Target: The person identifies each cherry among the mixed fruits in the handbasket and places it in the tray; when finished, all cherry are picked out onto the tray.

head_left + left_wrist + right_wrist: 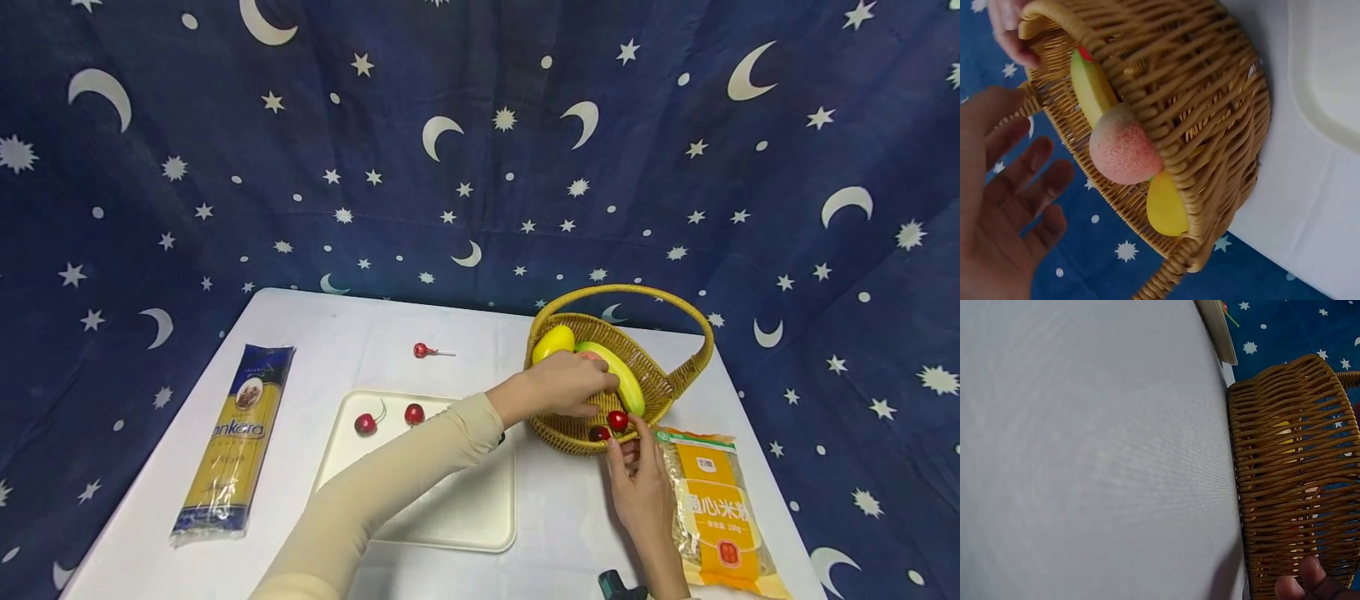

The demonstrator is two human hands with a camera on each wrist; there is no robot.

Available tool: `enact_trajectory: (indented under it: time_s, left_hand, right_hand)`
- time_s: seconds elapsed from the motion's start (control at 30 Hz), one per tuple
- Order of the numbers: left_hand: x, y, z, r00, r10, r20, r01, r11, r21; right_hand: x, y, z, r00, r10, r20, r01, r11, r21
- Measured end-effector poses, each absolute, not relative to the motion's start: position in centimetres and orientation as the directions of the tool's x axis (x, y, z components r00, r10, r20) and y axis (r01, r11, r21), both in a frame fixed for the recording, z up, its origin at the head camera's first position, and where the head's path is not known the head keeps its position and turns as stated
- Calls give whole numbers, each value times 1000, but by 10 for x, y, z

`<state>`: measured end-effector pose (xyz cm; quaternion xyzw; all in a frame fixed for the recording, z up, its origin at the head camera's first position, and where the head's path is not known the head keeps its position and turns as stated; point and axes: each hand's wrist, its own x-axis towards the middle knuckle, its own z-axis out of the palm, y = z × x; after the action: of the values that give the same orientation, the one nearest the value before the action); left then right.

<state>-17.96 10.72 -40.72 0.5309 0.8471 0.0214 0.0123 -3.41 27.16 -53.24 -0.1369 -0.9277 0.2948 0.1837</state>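
Yellow-green curved banana (626,377) points lengthwise toward your right hand (641,479), gripping the brown wicker basket (651,373); your left hand (573,382), empty and loose-fingered, hovers above it.

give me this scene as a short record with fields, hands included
left hand: over the basket, nothing seen in its grip
right hand: holds the near rim of the basket
basket: wicker; contains yellow fruit, peach, banana, two cherries
tray: white, partly hidden by the left sleeve; two more cherries in view on it
beyond tray: red lollipop
left of tray: ankara packet
right of right hand: orange packet
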Motion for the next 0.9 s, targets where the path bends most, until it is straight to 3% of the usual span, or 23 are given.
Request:
enact_trajectory:
  time_s: [0.2, 0.53, 0.77, 0.9]
  left_hand:
    - [-187, 133, -406, -398, 903, -159, 913, 407, 26]
    - [-189, 160, -409, -354, 797, -489, 856, 487, 174]
    - [-187, 172, -410, -290, 762, -580, 858, 475, 195]
    - [-184, 178, -409, -286, 734, -616, 865, 475, 164]
  right_hand:
    - [-33, 272, -532, -895, 370, 250, 156, 784, -601]
    - [-32, 270, -529, -893, 367, 260, 146, 783, -605]
    - [-31, 271, -529, -890, 384, 247, 169, 780, -602]
    - [-30, 271, -529, -888, 381, 257, 164, 786, -596]
